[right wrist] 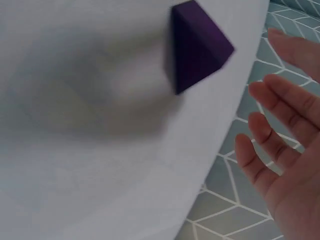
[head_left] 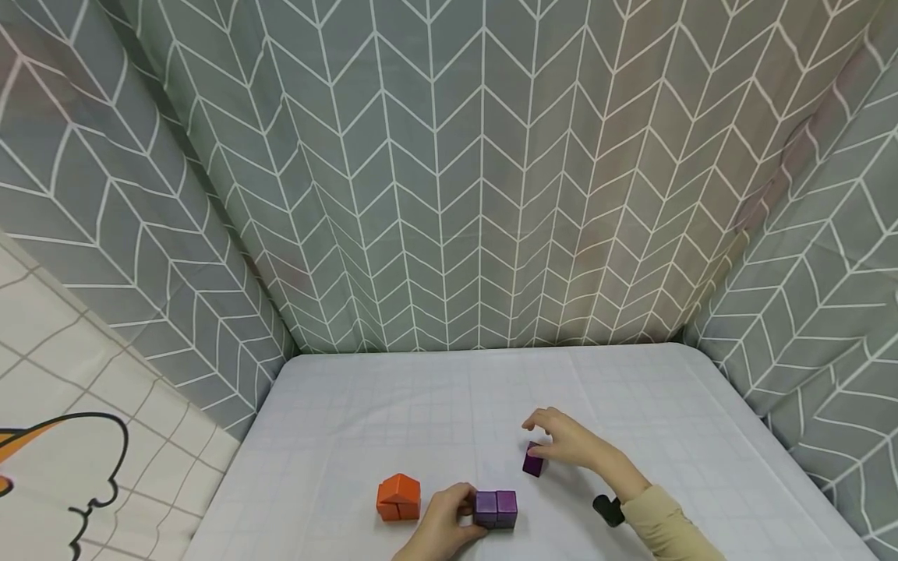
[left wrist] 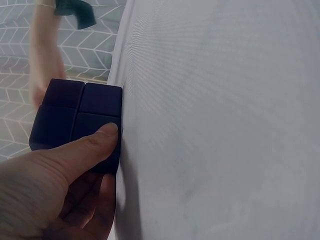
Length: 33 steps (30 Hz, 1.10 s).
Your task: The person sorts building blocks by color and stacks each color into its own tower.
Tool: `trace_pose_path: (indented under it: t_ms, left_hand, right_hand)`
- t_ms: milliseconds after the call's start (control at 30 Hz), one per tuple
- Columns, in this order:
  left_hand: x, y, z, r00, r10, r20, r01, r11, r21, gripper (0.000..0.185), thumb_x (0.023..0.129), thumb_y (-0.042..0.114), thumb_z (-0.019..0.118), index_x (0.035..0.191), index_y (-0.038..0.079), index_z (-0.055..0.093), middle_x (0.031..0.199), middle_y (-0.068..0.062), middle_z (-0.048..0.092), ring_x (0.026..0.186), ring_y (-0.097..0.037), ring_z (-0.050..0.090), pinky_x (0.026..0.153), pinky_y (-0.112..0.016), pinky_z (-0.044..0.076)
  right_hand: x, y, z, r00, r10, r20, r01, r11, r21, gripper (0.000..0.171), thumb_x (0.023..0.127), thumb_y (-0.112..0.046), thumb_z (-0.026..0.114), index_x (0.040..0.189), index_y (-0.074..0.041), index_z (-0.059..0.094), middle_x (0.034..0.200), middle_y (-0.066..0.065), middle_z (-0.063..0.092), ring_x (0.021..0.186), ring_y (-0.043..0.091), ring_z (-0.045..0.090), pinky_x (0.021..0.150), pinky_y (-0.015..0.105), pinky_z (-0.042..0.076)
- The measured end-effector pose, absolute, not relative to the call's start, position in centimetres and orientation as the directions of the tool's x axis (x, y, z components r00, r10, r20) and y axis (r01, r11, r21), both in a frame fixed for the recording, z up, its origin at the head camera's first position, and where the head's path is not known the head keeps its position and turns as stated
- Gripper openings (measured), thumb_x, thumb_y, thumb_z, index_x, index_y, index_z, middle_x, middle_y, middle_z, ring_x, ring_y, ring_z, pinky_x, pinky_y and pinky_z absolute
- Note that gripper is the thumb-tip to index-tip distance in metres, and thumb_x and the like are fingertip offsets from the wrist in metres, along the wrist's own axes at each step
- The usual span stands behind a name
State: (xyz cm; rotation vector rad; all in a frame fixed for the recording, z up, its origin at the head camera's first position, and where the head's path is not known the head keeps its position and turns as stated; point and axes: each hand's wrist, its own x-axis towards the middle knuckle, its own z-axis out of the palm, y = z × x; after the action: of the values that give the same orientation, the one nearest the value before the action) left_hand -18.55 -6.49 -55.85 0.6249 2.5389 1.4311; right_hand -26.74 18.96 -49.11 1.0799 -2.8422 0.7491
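Observation:
My left hand [head_left: 443, 520] grips a purple cube block [head_left: 496, 509] at its left side, low on the table. In the left wrist view the thumb lies across the front of the block [left wrist: 75, 112], whose face is split by seams into smaller cubes. Farther back and to the right, my right hand [head_left: 570, 440] hovers over a small dark purple wedge-shaped block [head_left: 533, 461]. The right wrist view shows this wedge [right wrist: 200, 47] standing on the white cloth, apart from the spread, loosely bent fingers of the right hand [right wrist: 287, 125].
Left of my left hand stands an orange block shape [head_left: 399, 499] with a pointed top, made of several pieces. A black wrist camera [head_left: 608, 510] sits at the right wrist. The white-covered table [head_left: 393, 389] ends at a patterned grey curtain [head_left: 456, 234].

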Motion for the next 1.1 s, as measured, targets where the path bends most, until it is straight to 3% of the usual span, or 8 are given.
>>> trace_pose_path:
  t_ms: [200,433,600,800,1100]
  left_hand:
    - [-18.5,-6.4,-55.8,-0.898,0.436,0.055,0.269,0.446,0.854,0.033,0.064,0.012,0.078,0.090,0.015,0.058,0.088,0.012,0.058,0.076,0.001,0.055,0.068,-0.017,0.049]
    - [-18.5,-6.4,-56.1,-0.897,0.435,0.085,0.289,0.429,0.856,0.033,0.064,0.010,0.078,0.090,0.015,0.058,0.088,0.012,0.059,0.076,0.001,0.055,0.068,-0.017,0.049]
    - [-18.6,-6.3,-56.2,-0.895,0.434,0.105,0.308,0.432,0.848,0.033,0.064,0.010,0.078,0.090,0.015,0.058,0.088,0.011,0.059,0.077,0.001,0.055,0.068,-0.017,0.049]
    - [-18.6,-6.3,-56.2,-0.897,0.430,0.100,0.309,0.449,0.838,0.034,0.064,0.010,0.078,0.090,0.015,0.058,0.087,0.011,0.058,0.076,0.002,0.054,0.067,-0.017,0.049]
    - [-18.6,-6.4,-56.2,-0.897,0.433,0.094,0.306,0.452,0.838,0.034,0.064,0.010,0.078,0.090,0.014,0.058,0.088,0.011,0.058,0.076,0.002,0.054,0.067,-0.017,0.049]
  right_hand:
    - [-26.7,19.5,-50.9,-0.717,-0.674,0.175,-0.662,0.581,-0.474,0.034,0.073,-0.018,0.071,0.101,-0.002,0.060,0.100,0.008,0.059,0.086,0.024,0.051,0.069,0.029,0.043]
    - [-26.6,20.2,-52.3,-0.693,-0.695,0.191,-0.691,0.564,-0.452,0.038,0.067,-0.018,0.075,0.100,-0.006,0.060,0.099,0.004,0.059,0.092,0.020,0.052,0.081,0.038,0.042]
    - [-26.4,20.7,-53.1,-0.721,-0.671,0.174,-0.653,0.574,-0.494,0.038,0.068,-0.017,0.075,0.101,-0.008,0.060,0.102,0.004,0.057,0.092,0.018,0.051,0.077,0.031,0.043]
    - [-25.9,21.1,-53.8,-0.769,-0.600,0.220,-0.605,0.573,-0.553,0.032,0.072,-0.021,0.073,0.097,-0.005,0.060,0.095,0.003,0.054,0.081,0.012,0.051,0.066,0.024,0.046]
    - [-25.8,21.4,-54.5,-0.813,-0.533,0.235,-0.565,0.622,-0.542,0.030,0.073,-0.021,0.072,0.095,-0.006,0.060,0.091,-0.001,0.052,0.075,0.008,0.048,0.061,0.020,0.043]
